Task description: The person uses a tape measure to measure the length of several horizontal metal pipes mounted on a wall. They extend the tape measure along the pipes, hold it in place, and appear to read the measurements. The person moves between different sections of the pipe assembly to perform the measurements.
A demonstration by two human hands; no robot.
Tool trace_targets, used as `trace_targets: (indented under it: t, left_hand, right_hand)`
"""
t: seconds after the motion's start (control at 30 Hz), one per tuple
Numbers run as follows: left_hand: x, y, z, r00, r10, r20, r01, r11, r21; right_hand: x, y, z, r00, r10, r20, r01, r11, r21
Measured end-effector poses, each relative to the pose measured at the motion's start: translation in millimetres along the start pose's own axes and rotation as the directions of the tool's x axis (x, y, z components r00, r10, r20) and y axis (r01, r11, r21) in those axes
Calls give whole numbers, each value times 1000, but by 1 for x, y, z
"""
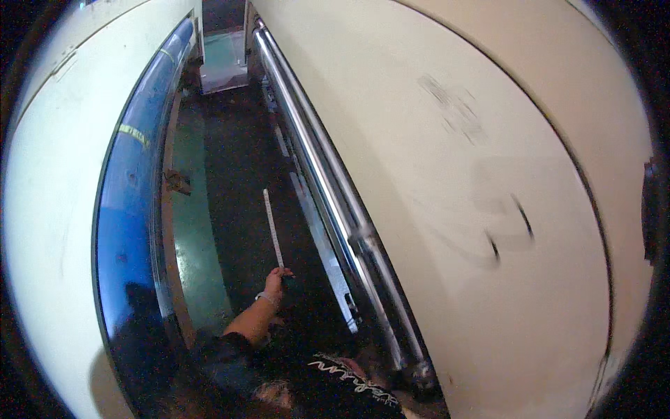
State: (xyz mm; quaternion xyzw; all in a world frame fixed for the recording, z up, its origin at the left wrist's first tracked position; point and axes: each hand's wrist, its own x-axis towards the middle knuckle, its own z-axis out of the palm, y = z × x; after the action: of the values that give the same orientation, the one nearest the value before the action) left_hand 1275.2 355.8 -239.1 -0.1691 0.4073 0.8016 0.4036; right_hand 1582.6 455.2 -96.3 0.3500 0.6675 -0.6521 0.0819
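My left arm, in a dark short sleeve with a pale band at the wrist, reaches forward from the lower edge. My left hand (pixel 277 277) is closed around the near end of a tape measure (pixel 272 227). Its narrow, pale, marked blade extends straight forward from my fingers over the dark floor of the gap. Whether the case sits inside the hand is too dark to tell. My right hand does not show clearly; small skin-coloured patches among the dark clothing at the lower edge cannot be made out.
Two shiny metal rollers (pixel 317 150) run along the right of the narrow gap, beside a large cream panel (pixel 460 209). On the left, a long blue roll (pixel 132 188) lies along a white panel (pixel 56 181). A green floor strip (pixel 199 258) runs beside the dark area.
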Motion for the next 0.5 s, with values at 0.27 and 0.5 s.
trace_targets:
  t: [0.27,0.5]
  left_hand:
    - [22,173,63,900,-195,389,38,926,375]
    - [54,251,93,633,-609,478,-132,524,842]
  right_hand:
    - [62,-89,29,1000,12,-2,-12,999,45]
    - [166,-144,8,992,-91,83,93,996,-20]
